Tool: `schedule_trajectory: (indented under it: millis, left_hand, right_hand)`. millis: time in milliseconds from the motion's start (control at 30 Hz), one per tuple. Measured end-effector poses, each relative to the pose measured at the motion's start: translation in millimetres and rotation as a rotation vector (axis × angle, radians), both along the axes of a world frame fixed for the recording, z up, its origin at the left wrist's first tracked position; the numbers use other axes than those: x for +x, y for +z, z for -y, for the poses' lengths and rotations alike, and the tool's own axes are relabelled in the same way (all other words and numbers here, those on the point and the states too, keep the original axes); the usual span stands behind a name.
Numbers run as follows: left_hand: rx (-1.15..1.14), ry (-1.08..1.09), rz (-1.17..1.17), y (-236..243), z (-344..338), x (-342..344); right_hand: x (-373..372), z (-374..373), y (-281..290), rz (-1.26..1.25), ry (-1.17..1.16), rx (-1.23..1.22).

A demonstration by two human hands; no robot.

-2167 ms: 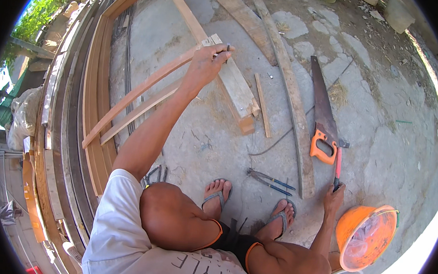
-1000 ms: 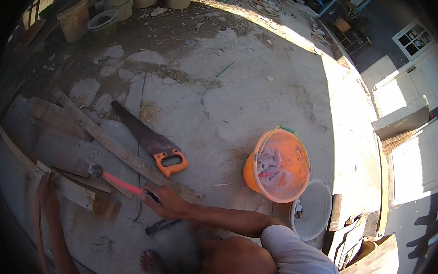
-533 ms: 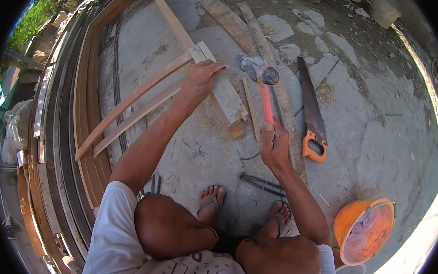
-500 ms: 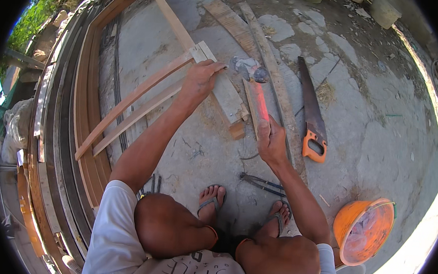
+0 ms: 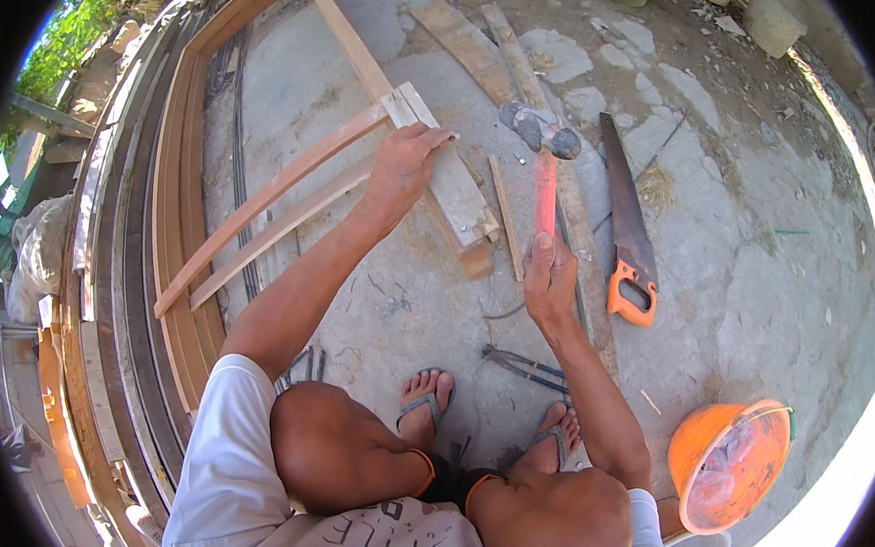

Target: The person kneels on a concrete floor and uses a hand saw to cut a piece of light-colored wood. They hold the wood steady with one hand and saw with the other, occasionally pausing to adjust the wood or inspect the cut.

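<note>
My right hand (image 5: 551,280) is wrapped round the lower part of a red-handled hammer (image 5: 546,185), whose dark metal head is raised above the ground. To its left my left hand (image 5: 404,166) is closed in a pinch over a pale wooden block (image 5: 463,190). Whatever its fingertips hold is too small to make out. The block joins a wooden frame, with a long strip (image 5: 347,32) running away from it and two thinner slats (image 5: 271,208) reaching left. A narrow wooden stick (image 5: 506,218) lies between the block and the hammer.
On the right lie a handsaw (image 5: 628,205) with an orange handle and an orange bucket (image 5: 682,454) tipped on its side. Dark pincers (image 5: 527,367) rest near my right foot. Long planks (image 5: 175,227) line the left, and weathered boards (image 5: 461,49) lie ahead.
The hammer has shifted right, its head and handle now more upright in my right hand. My left hand stays at the block, nearly unmoved.
</note>
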State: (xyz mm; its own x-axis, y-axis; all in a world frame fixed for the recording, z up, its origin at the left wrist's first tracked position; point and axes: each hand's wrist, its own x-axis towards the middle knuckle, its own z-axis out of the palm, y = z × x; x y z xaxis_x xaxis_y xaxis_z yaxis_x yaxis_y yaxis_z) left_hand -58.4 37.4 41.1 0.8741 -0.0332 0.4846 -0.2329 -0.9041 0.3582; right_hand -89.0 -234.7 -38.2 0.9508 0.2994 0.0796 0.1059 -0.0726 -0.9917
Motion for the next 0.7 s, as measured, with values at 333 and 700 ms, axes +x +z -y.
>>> schedule_trajectory:
  millis: [333,700]
  left_hand:
    - [-0.010,0.021,-0.080,-0.1,44.9,-20.3]
    - [0.074,-0.076,-0.106,-13.3,51.6,-19.0]
  right_hand:
    - [-34.0,69.9,-24.1,-0.238,-0.088,0.074]
    - [-99.3,125.2,-57.5,-0.582,-0.111,-0.118]
